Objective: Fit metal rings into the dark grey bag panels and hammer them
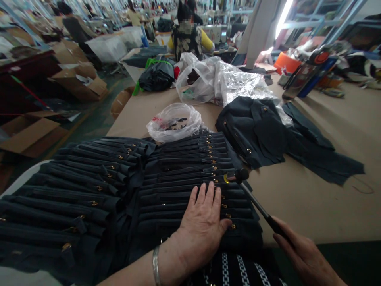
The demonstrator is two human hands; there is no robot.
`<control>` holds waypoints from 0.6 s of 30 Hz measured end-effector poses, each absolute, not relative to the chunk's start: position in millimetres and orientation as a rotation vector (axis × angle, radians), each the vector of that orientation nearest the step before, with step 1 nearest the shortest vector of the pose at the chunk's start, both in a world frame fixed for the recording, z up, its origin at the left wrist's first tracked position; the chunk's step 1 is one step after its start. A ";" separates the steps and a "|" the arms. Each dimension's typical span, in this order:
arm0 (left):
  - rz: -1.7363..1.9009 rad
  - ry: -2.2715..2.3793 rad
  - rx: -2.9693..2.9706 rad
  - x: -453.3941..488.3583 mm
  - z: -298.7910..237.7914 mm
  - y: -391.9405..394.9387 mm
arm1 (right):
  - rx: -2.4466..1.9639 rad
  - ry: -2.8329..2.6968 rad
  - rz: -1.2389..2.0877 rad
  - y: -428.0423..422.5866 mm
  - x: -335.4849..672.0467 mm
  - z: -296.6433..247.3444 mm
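Observation:
My left hand (202, 218) lies flat, fingers spread, on a stack of dark fabric pieces (178, 184) with zippers and gold-coloured pulls along their right side. A second overlapping row of dark zippered pieces (74, 178) lies to its left. In my right hand (300, 250) is the black grip of a hammer (238, 175) with a small dark head and a yellow face. The hammer head is over the right edge of the stack, just beyond my left fingertips. Whether it touches the fabric I cannot tell.
Behind the stack sits a clear plastic bag (175, 121) holding small dark parts. A dark sewn bag piece (253, 131) lies to the right. Farther back are crumpled plastic (238, 79), a bottle (306, 71) and an orange container (287, 61). Cardboard boxes (77, 79) stand left; a person (190, 37) sits ahead.

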State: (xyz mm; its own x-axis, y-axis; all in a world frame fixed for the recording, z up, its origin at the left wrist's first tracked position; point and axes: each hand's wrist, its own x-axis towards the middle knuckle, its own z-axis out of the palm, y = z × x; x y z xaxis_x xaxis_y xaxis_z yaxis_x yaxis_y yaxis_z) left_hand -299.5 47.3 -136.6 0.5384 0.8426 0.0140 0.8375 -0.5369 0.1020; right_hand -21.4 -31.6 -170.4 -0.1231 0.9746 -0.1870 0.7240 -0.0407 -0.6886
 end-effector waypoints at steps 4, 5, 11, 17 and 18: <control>0.048 1.497 2.697 -303.1 -155.8 32.2 | -1.832 -1.942 0.954 -50.0 -19.8 -177.9; 0.055 1.507 2.699 -303.7 -158.8 33.4 | -1.850 -1.949 0.952 -52.5 -21.5 -179.7; 0.097 1.536 2.717 -303.0 -161.9 54.8 | -1.976 -1.996 0.953 -28.7 -43.7 -176.2; 0.107 1.651 2.718 -299.9 -159.6 57.4 | -1.860 -2.063 0.868 -2.3 -46.4 -158.8; 0.106 1.669 2.719 -299.9 -160.0 54.2 | -1.813 -2.062 0.830 -4.1 -44.9 -155.8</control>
